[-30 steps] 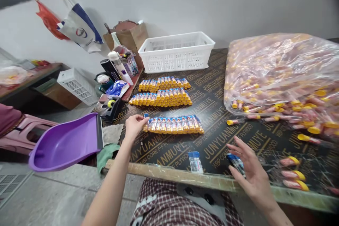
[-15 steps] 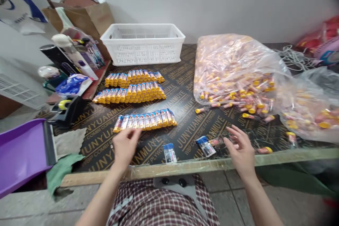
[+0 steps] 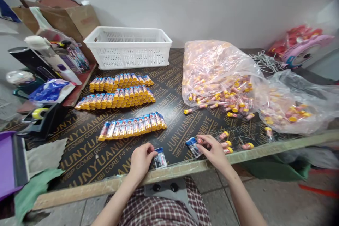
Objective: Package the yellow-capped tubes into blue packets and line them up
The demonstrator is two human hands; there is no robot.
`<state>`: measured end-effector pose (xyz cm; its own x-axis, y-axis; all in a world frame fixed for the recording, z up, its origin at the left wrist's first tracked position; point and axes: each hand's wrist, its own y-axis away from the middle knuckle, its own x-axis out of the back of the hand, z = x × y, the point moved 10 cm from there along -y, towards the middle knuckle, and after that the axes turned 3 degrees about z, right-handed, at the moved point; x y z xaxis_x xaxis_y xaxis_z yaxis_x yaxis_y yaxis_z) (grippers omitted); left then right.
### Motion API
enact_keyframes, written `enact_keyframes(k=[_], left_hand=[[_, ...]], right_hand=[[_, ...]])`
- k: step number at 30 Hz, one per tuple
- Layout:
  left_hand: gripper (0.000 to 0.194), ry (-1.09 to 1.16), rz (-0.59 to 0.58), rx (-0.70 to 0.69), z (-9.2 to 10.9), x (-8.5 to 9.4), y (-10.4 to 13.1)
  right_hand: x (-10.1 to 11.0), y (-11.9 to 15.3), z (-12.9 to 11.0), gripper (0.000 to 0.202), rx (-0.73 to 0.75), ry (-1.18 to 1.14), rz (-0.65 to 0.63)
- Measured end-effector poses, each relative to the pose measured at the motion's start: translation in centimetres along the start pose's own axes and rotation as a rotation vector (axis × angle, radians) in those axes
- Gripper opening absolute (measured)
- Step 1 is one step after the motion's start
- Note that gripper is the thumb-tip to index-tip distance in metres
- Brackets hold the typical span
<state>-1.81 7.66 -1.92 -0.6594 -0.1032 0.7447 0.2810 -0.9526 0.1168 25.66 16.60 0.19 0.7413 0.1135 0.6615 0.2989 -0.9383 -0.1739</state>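
Observation:
My left hand (image 3: 143, 159) is closed in a pinch at the left edge of a small printed label (image 3: 160, 159) near the table's front edge. To its right, my right hand (image 3: 213, 150) has its thumb and fingers closed around a small pink tube (image 3: 200, 141), mostly hidden by the fingers. That hand is beside a blue-topped stack of labels (image 3: 193, 147). Several loose tubes with yellow caps (image 3: 224, 135) lie just right of it. Beyond my left hand stands a row of labelled tubes (image 3: 132, 127), yellow ends toward me.
Stacked labelled tubes (image 3: 119, 95) lie behind that row, before a white plastic basket (image 3: 128, 54). A large clear bag of pink tubes (image 3: 217, 67) spreads at the right, near a pink fan (image 3: 304, 54). At left are a tape dispenser (image 3: 39, 120) and a purple dustpan (image 3: 7, 162).
My left hand has moved from the front tube row to the label near the edge. My right hand has come left and closed beside the label stack. The view has shifted rightward.

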Motion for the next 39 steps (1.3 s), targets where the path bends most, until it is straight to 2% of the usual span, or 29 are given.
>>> enact_keyframes(k=[4,8,13,16,21,24,27,31,39], left_hand=[[0.015,-0.006,0.007,-0.029,0.2,-0.1,0.5],[0.011,-0.044,0.045,-0.067,0.5,0.1,1.1],[0.012,0.023,0.130,-0.135,1.2,1.2,1.4],[0.017,0.297,0.102,-0.009,0.4,1.1,0.9],[0.034,1.052,0.066,0.350,-0.6,-0.2,0.7],[0.043,1.266,0.058,0.474,-0.5,-1.0,0.9],[0.039,1.363,0.054,0.551,-0.7,-1.7,1.2],[0.026,1.434,0.086,0.572,-1.2,-1.9,1.3],[0.033,1.303,0.119,0.493,-1.4,-1.4,1.2]], right_hand=[[0.4,-0.6,-0.3,0.027,0.041,0.026,0.070],[1.0,-0.6,-0.8,0.030,-0.020,-0.113,0.122],[1.1,0.0,-3.6,0.037,-0.044,-0.220,0.133],[0.6,0.4,-5.7,0.038,0.001,-0.197,0.124],[-0.5,1.7,-7.8,0.023,-0.018,-0.376,0.187],[-1.2,2.7,-9.7,0.016,0.058,-0.422,0.204],[-2.0,3.5,-11.1,0.026,0.139,-0.394,0.178],[-2.0,4.2,-11.6,0.035,0.215,-0.298,0.223],[-2.0,4.3,-11.5,0.039,0.247,-0.273,0.226]])
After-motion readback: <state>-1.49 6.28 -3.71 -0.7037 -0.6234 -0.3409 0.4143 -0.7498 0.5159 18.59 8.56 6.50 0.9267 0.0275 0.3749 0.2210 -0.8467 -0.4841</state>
